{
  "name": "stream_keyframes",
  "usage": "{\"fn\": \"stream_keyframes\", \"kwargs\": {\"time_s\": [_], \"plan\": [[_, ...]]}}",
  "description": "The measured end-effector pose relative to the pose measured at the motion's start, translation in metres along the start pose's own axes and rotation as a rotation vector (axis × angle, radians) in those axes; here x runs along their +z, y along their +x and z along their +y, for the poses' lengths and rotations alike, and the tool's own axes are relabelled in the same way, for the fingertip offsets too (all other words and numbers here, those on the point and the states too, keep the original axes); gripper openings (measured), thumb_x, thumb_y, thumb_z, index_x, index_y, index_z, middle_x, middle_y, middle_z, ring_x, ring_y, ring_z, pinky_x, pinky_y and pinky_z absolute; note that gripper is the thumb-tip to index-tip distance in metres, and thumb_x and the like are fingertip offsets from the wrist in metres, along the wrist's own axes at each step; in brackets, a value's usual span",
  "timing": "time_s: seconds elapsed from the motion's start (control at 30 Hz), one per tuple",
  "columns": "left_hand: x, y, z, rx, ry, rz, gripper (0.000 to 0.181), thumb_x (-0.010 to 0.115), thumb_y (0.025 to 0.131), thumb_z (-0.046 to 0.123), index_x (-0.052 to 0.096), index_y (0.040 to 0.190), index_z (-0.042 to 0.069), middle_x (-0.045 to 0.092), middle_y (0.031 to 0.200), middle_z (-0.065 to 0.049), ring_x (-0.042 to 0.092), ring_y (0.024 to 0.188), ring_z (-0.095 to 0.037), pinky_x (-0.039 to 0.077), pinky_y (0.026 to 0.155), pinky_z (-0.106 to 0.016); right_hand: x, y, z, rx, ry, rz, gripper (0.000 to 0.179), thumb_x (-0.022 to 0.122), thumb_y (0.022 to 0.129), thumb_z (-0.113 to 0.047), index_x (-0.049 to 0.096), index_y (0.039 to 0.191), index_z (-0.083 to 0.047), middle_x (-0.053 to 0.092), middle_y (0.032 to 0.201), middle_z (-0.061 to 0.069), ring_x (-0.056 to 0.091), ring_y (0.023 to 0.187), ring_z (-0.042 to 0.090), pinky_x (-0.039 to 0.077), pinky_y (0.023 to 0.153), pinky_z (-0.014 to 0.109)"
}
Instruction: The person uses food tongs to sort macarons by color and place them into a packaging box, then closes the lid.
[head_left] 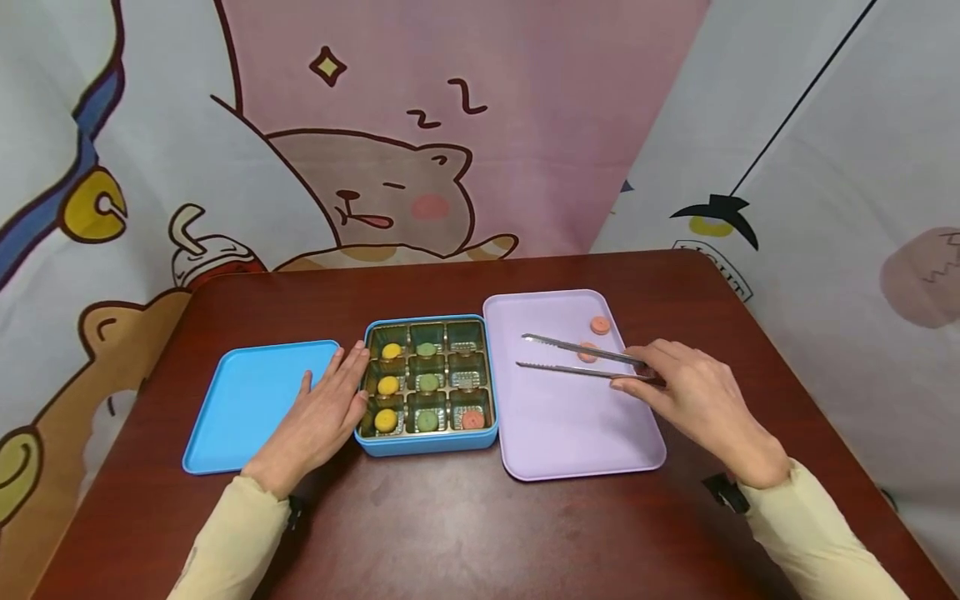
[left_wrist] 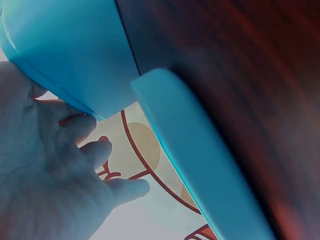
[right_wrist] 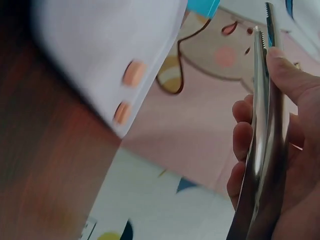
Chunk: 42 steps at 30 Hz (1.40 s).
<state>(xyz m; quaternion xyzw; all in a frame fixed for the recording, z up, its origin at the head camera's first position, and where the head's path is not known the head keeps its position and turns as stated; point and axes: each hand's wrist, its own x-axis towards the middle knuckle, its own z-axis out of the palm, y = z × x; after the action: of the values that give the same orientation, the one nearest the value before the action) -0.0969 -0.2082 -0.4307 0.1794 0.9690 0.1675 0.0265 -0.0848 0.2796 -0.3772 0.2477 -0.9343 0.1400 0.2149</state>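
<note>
My left hand (head_left: 318, 421) rests with straight fingers against the left side of a blue box (head_left: 427, 444) that has a gold divided insert. In its left column lie yellow round pieces (head_left: 387, 385), green ones (head_left: 428, 382) fill the middle column, and a pink one (head_left: 472, 419) sits in the front right compartment. Metal tongs (head_left: 570, 369) are held in my right hand (head_left: 697, 400), their tips apart over a lilac tray (head_left: 577, 429). Two pink round pieces lie on that tray, one (head_left: 600, 325) near the far right corner, the other (head_left: 587, 352) partly behind the tongs' upper arm.
A flat blue lid (head_left: 251, 408) lies on the brown table (head_left: 465, 525) left of the box, partly under my left hand in the head view. The tray sits right against the box's right side. A cartoon-printed cloth (head_left: 555, 125) hangs behind the table.
</note>
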Motion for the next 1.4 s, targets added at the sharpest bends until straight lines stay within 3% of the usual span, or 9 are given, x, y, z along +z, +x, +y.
{"fn": "stream_keyframes", "kwargs": {"time_s": [0.13, 0.23, 0.6, 0.87, 1.4], "plan": [[0.0, 0.001, 0.0, 0.001, -0.002, 0.003, 0.063, 0.04, 0.113, 0.032, 0.019, 0.166, 0.007, 0.013, 0.173, -0.009, 0.012, 0.158, -0.038, 0.011, 0.116, -0.076, -0.005, -0.011, 0.018, 0.079, -0.044, -0.003, 0.044, 0.082, 0.084, -0.051, 0.076, 0.106, -0.013, 0.058, 0.078, -0.008, 0.048, 0.065, 0.008, 0.04, 0.049, 0.028], [0.0, 0.001, 0.0, 0.004, -0.003, 0.005, 0.063, 0.04, 0.113, 0.031, 0.02, 0.166, 0.006, 0.014, 0.173, -0.009, 0.013, 0.158, -0.038, 0.012, 0.115, -0.076, -0.006, -0.018, 0.03, 0.139, -0.086, -0.027, 0.042, 0.093, 0.075, -0.03, 0.076, 0.107, -0.01, 0.061, 0.079, -0.004, 0.05, 0.064, 0.011, 0.04, 0.048, 0.029], [-0.001, 0.0, -0.001, 0.017, 0.003, 0.011, 0.062, 0.04, 0.113, 0.03, 0.021, 0.166, 0.005, 0.014, 0.173, -0.009, 0.014, 0.157, -0.038, 0.013, 0.115, -0.076, -0.001, -0.038, 0.064, 0.235, -0.158, -0.121, 0.052, 0.093, 0.075, -0.037, 0.073, 0.109, -0.004, 0.064, 0.08, 0.003, 0.054, 0.06, 0.018, 0.038, 0.044, 0.033], [0.0, -0.002, 0.0, 0.015, -0.007, 0.011, 0.062, 0.041, 0.112, 0.03, 0.021, 0.166, 0.006, 0.015, 0.173, -0.009, 0.015, 0.157, -0.039, 0.012, 0.115, -0.076, 0.002, -0.041, 0.071, 0.286, -0.165, -0.203, 0.054, 0.089, 0.079, -0.041, 0.073, 0.112, -0.002, 0.069, 0.087, 0.01, 0.06, 0.065, 0.025, 0.046, 0.046, 0.042], [0.001, 0.0, -0.001, 0.009, -0.006, 0.013, 0.062, 0.041, 0.112, 0.031, 0.021, 0.166, 0.006, 0.015, 0.173, -0.009, 0.014, 0.158, -0.038, 0.012, 0.115, -0.076, 0.009, -0.039, 0.072, 0.237, -0.164, -0.195, 0.048, 0.091, 0.077, -0.037, 0.074, 0.106, -0.002, 0.068, 0.082, 0.007, 0.056, 0.061, 0.019, 0.04, 0.043, 0.032]]}}
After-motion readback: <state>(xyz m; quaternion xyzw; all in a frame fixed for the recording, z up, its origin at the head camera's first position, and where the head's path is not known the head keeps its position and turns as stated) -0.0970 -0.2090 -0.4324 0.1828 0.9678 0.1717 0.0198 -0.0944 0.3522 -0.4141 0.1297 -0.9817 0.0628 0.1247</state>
